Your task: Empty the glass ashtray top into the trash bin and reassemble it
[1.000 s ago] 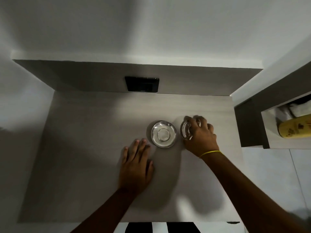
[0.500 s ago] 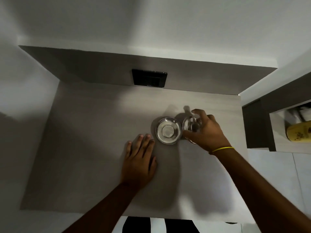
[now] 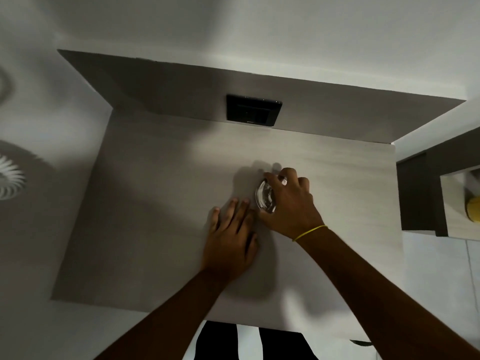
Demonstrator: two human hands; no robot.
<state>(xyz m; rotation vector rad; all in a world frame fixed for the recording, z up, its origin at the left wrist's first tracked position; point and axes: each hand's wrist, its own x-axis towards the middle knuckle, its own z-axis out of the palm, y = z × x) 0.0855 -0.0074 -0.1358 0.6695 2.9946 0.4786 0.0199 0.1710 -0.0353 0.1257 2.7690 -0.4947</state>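
Note:
My right hand (image 3: 291, 203) is closed over a round glass ashtray piece (image 3: 265, 197) in the middle of the grey table (image 3: 155, 203). Only a curved sliver of glass shows at the left of my fingers; I cannot tell the top from the base beneath the hand. My left hand (image 3: 231, 235) lies flat on the table with fingers spread, its fingertips close beside the glass on the lower left. No trash bin is in view.
A black socket plate (image 3: 253, 110) sits in the back panel behind the table. A shelf unit (image 3: 426, 193) with a yellow object (image 3: 473, 210) stands at the right. A white round fixture (image 3: 10, 180) is on the left wall.
My right hand has carried the glass top leftward over the base, which now lies hidden under it. The left hand has stayed flat. The camera view has shifted right and down.

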